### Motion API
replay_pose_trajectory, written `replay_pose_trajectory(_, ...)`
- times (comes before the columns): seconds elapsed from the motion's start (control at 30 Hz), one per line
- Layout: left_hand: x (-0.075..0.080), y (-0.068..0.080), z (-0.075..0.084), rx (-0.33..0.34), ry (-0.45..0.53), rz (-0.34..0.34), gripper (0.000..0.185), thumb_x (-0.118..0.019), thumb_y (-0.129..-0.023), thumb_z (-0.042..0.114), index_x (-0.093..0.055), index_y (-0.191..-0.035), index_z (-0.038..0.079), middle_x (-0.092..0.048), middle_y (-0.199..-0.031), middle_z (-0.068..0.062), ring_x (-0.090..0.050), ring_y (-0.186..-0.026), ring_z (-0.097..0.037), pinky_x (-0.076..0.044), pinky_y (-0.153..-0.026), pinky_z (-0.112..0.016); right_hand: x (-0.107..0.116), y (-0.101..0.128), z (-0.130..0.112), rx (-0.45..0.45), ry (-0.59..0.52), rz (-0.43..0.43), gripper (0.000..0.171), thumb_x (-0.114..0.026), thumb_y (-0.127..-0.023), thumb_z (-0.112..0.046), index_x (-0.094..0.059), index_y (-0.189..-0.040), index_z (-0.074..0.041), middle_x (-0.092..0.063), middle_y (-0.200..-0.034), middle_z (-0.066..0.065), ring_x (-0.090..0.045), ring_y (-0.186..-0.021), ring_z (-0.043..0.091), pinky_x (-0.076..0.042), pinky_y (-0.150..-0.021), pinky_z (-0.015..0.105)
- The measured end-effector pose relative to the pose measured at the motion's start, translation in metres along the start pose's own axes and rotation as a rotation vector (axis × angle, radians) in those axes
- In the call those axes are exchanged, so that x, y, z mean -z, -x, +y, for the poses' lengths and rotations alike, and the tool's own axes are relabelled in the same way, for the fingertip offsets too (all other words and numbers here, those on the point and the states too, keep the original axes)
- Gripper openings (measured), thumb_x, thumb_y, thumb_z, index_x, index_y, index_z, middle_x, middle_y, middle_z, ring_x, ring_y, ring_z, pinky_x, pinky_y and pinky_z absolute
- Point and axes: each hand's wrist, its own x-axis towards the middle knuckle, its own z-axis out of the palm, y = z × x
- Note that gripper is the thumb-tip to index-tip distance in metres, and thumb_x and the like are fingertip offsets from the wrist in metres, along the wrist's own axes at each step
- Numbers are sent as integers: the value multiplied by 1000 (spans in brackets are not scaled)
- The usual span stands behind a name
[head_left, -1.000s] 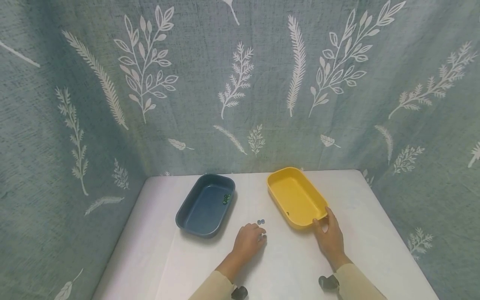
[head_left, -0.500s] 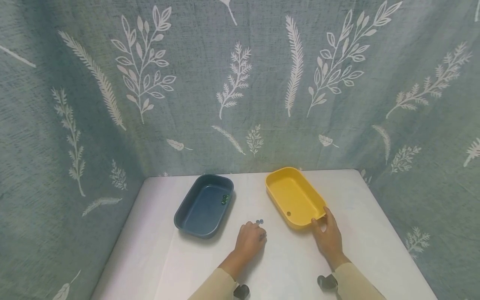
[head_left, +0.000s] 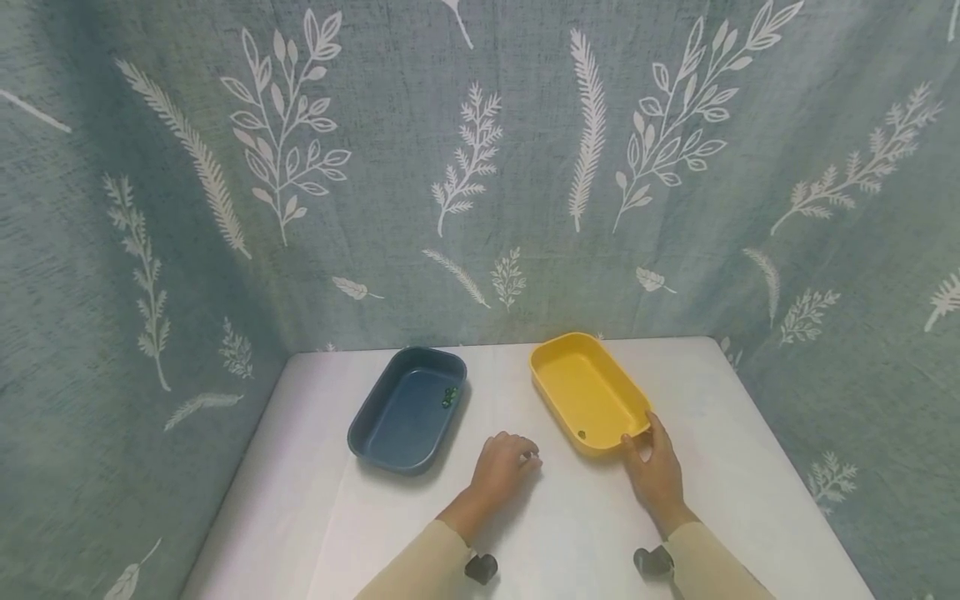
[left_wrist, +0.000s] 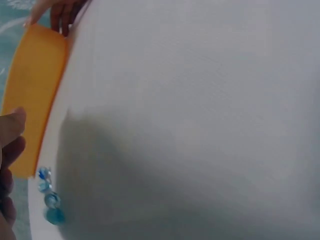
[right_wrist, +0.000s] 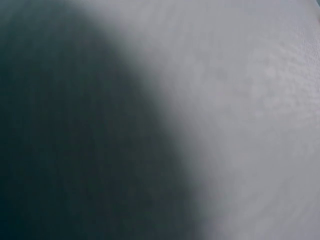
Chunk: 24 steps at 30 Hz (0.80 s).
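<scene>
My left hand [head_left: 519,457] lies on the white table [head_left: 577,533] with its fingers loosely bent over a few small blue beads [left_wrist: 48,199]. In the left wrist view those beads lie loose on the table just beside the fingers [left_wrist: 11,146], not pinched. My right hand [head_left: 645,440] grips the near right corner of the yellow tray [head_left: 558,367], thumb on the near rim. One small dark bead [head_left: 581,434] lies inside that tray. The yellow tray [left_wrist: 35,85] also shows in the left wrist view. The right wrist view is only a grey blur.
A dark blue tray [head_left: 390,433] stands left of the yellow one with a few green beads [head_left: 448,398] in it. A leaf-patterned curtain [head_left: 480,167] closes in the back and both sides of the table.
My left hand has slid forward and now covers the blue beads that lay just beyond its fingertips. The bead in the yellow tray has rolled a little. The right hand stays on the tray corner.
</scene>
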Motion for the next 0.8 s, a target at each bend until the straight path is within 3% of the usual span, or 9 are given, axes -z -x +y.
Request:
replay_pose_trajectory(0.3,9,-19,10,17,111,-29,13,-67,-80,36,-69,-89,28,-65,-82,19,-50,-74,-2,-37,-68,-21,0,2,-1,13,-8,6,70,-50,-88,-50,-16,-145,-28,-31,-145,12,-30,-132,36,-25,-106,53)
replay_pose_trajectory(0.8,2,-49,28,50,118,-60,15,-66,-80,37,-68,-91,27,-68,-90,16,-57,-83,-5,-44,-79,-26,-1,0,0,-3,-11,-3,70,-49,-88,-51,-14,-145,-29,-28,-148,10,-28,-133,34,-24,-107,53)
